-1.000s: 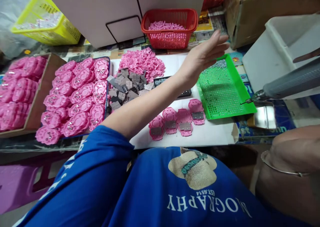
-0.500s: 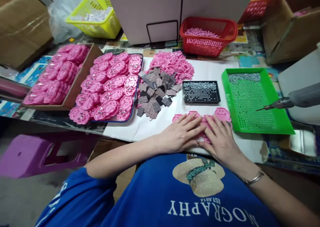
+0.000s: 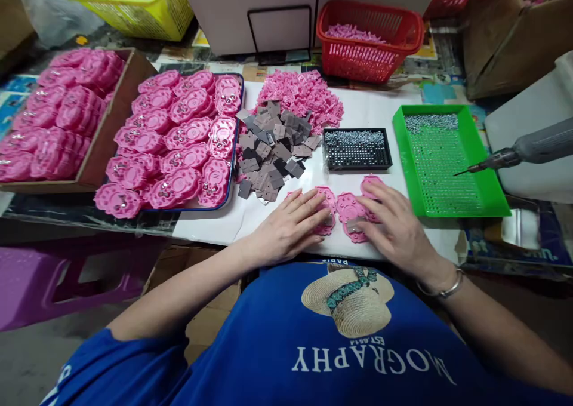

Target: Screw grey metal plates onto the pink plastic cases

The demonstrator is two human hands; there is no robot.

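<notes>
Across white paper, left hand and right hand over pink casings, each grip spread

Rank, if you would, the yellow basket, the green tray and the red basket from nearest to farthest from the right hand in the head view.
1. Green tray: just beyond the right hand, to its right.
2. Red basket: farther back, slightly left of that hand.
3. Yellow basket: at the far back left.

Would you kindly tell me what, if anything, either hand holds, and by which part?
It cannot be told: the left hand and right hand partly cover pink parts, hiding any grip.
</notes>
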